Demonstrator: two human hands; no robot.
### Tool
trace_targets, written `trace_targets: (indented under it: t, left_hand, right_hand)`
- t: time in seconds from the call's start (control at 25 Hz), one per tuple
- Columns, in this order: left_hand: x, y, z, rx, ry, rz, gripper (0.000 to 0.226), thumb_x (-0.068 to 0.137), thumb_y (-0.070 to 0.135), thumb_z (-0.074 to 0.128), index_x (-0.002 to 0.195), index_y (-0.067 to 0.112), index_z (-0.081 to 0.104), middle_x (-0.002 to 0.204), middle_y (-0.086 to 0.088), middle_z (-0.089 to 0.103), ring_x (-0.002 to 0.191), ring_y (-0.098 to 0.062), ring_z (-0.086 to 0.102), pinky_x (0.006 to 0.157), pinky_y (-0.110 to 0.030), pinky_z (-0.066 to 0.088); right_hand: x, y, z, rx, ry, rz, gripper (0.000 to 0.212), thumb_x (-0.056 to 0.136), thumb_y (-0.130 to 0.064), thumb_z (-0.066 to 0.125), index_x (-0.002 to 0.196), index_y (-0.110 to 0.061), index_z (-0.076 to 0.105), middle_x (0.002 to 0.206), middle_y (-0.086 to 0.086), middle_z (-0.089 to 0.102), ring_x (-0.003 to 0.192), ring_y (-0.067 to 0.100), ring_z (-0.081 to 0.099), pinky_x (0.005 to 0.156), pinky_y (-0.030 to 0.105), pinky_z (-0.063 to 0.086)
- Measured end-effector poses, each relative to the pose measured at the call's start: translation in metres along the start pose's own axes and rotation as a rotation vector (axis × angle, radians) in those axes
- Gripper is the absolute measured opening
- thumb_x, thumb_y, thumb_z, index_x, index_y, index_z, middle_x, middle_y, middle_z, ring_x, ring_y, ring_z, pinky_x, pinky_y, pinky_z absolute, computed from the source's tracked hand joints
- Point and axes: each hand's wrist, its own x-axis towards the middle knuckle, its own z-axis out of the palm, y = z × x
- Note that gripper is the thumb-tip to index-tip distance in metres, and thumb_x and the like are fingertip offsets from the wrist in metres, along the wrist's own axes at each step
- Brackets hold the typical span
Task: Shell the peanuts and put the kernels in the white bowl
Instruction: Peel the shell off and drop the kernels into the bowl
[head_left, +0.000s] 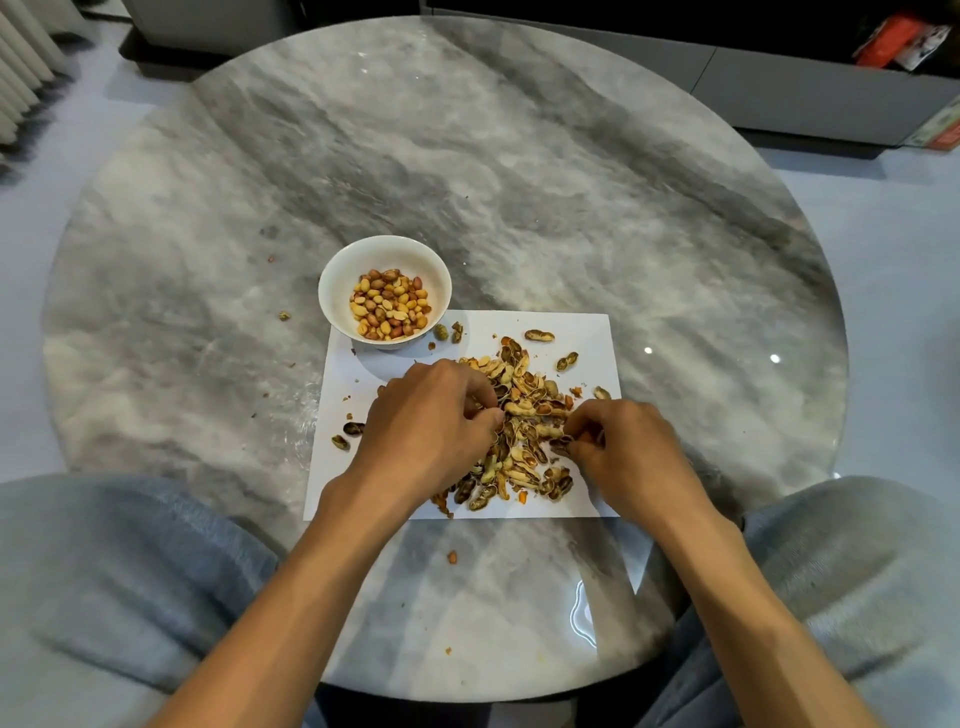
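Bench (519, 182): one, round, grey marbled top, glossy.

White bowl (332, 291): one, standing on the far left corner of the paper sheet, partly over the sheet's edge. Kernels (389, 304) inside: a single heap covering the bottom, tan and reddish, too many to count.

Paper sheet (592, 338): one, white, rectangular, lying flat on the bench near the front edge.

Shell pile (524, 395): one heap at the middle of the sheet, mixed broken shells and pods, number not countable. Outlying pods on the sheet: one whole pod (539, 335) at the far side, one more (567, 360) right of it, one (601, 392) by the right edge. Two small pieces (448, 332) just beside the bowl's right foot. Two dark pods (348, 435) at the sheet's left edge, one on it, one partly off.

Stray bits on the bare bench: one pale bit (284, 315) left of the bowl, one orange scrap (452, 557) in front of the sheet, further crumbs scattered.

Left hand (431, 410): fingers curled down into the left side of the pile; whether anything is pinched cannot be told.

Right hand (618, 441): fingertips pinching a dark shell piece (562, 445) at the pile's right side.

Hands apart, pile between them.

Knees in grey fabric (119, 561): two, at the lower corners.
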Motion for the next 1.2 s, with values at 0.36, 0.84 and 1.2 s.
trace_targets:
  t: [0.36,0.84,1.2]
  left_hand:
    - [0.005,-0.002,0.034,0.051,0.099,0.128,0.026,0.092,0.039,0.066,0.117,0.034,0.072,0.096,0.005,0.065,0.093,-0.018,0.061,0.065,-0.027,0.037]
    - [0.015,-0.02,0.018,0.069,0.254,-0.096,0.028,0.095,0.034,0.058,0.12,0.031,0.072,0.098,0.001,0.076,0.092,-0.023,0.068,0.065,-0.027,0.042]
    - [0.019,-0.03,0.012,0.011,0.332,-0.141,0.024,0.092,0.03,0.065,0.114,0.027,0.074,0.1,0.002,0.076,0.095,-0.023,0.068,0.073,-0.033,0.052]
  right_hand:
    - [0.011,-0.022,0.004,0.116,0.13,-0.155,0.027,0.092,-0.029,0.068,0.119,-0.029,0.071,0.105,-0.004,0.072,0.094,0.018,0.064,0.076,0.031,0.048]
    - [0.009,-0.025,0.002,0.026,0.097,-0.169,0.02,0.096,-0.03,0.062,0.112,-0.027,0.073,0.1,-0.003,0.074,0.091,0.02,0.066,0.071,0.031,0.049]
    - [0.08,-0.071,0.011,-0.075,0.05,-0.246,0.02,0.092,-0.027,0.062,0.106,-0.021,0.075,0.103,0.001,0.069,0.095,0.023,0.063,0.071,0.031,0.045]
